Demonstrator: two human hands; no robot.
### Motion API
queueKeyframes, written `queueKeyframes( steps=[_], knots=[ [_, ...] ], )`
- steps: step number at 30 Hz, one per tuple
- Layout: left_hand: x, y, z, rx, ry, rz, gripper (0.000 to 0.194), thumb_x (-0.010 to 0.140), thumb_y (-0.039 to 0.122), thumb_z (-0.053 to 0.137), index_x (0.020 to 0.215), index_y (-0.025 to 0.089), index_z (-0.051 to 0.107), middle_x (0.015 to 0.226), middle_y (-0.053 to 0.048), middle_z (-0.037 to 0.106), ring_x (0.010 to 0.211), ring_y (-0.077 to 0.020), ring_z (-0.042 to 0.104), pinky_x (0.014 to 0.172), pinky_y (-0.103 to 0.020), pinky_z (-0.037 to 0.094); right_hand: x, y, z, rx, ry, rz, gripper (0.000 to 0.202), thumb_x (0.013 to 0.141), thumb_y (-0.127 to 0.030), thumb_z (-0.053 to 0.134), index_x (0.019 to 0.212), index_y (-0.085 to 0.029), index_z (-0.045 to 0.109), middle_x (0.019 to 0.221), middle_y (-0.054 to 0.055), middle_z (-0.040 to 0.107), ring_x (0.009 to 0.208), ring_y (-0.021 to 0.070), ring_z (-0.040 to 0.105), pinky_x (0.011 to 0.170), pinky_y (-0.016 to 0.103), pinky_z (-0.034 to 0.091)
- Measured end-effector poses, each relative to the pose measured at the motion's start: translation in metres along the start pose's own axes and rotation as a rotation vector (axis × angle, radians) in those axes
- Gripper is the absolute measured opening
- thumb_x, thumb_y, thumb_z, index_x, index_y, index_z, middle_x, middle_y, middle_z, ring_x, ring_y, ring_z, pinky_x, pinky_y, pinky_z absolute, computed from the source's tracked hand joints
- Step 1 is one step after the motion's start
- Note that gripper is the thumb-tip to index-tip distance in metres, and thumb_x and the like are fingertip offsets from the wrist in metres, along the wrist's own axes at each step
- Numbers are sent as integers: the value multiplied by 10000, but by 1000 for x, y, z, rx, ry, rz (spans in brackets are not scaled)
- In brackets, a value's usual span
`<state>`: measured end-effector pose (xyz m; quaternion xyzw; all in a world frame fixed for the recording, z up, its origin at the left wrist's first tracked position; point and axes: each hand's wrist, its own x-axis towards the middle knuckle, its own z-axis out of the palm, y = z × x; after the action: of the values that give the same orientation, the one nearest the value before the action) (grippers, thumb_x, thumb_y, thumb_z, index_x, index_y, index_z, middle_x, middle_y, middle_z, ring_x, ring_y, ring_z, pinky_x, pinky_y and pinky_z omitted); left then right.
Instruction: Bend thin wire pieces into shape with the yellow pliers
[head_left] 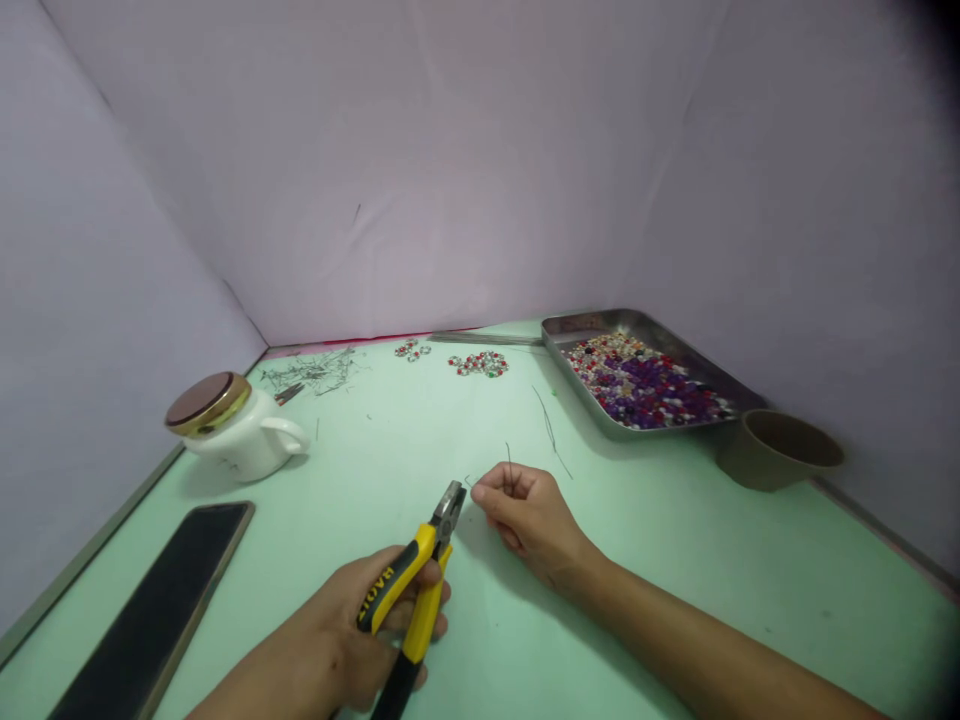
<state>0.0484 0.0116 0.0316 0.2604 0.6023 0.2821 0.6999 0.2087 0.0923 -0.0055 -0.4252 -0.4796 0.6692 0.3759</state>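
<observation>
Yellow-and-black pliers (424,575) rest in my left hand (360,620), its fingers wrapped round the handles. The metal jaws point up and away, just left of my right fingertips. My right hand (529,510) pinches a thin bent wire (508,455) between thumb and fingers. One end of it stands up above the knuckles, and a small hooked end shows by the plier jaws. Whether the jaws touch the wire I cannot tell. Beyond my right hand, loose pieces of wire (551,430) lie on the pale green table (360,470).
A metal tray (600,415) of mixed beads stands at the back right, beside a brown cup (776,460). Beaded rings (480,364) and a heap of wire scraps (319,372) lie at the back. To the left are a lidded white mug (259,440) and a phone (161,605).
</observation>
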Motion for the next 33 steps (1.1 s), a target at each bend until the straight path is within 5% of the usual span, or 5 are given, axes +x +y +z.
queueKeyframes(
  steps=[6, 10, 17, 26, 33],
  knots=[
    [3, -4, -9, -136, -22, -97, 180, 544, 184, 604, 721, 163, 578, 722, -45, 613, 786, -235, 586, 601, -289, 436, -6, 3, -5, -605, 29, -490, 102, 697, -185, 531, 617, -167, 593, 517, -10, 535, 461, 90, 438, 447, 212, 332],
    [3, -6, -11, -100, -1, -73, 245, 507, 126, 576, 750, 158, 579, 769, -53, 618, 829, -247, 580, 569, -259, 414, -6, 2, -8, -737, -1, -623, 117, 720, -161, 509, 637, -164, 591, 536, -5, 541, 475, 91, 446, 465, 211, 336],
    [-20, 3, -10, 61, -95, 54, 439, 478, 55, 507, 895, 184, 557, 907, -45, 587, 886, -228, 538, 667, -296, 417, -4, 2, -10, -794, -69, -629, 124, 738, -150, 495, 653, -154, 585, 569, 8, 555, 495, 93, 452, 477, 208, 340],
    [-19, 3, -11, 491, -114, 182, 259, 593, 82, 463, 820, 197, 508, 806, 4, 541, 740, -167, 487, 661, -281, 402, -4, 3, -8, -715, -39, -619, 120, 720, -148, 501, 634, -142, 585, 542, -1, 547, 479, 85, 441, 467, 197, 339],
    [-29, 7, -4, 481, -95, 198, 299, 557, 28, 387, 790, 207, 442, 829, 8, 513, 765, -169, 473, 705, -303, 407, -4, -2, -2, -510, -9, -297, 107, 687, -197, 520, 613, -145, 579, 535, -12, 538, 472, 80, 427, 445, 189, 336]
  ],
)
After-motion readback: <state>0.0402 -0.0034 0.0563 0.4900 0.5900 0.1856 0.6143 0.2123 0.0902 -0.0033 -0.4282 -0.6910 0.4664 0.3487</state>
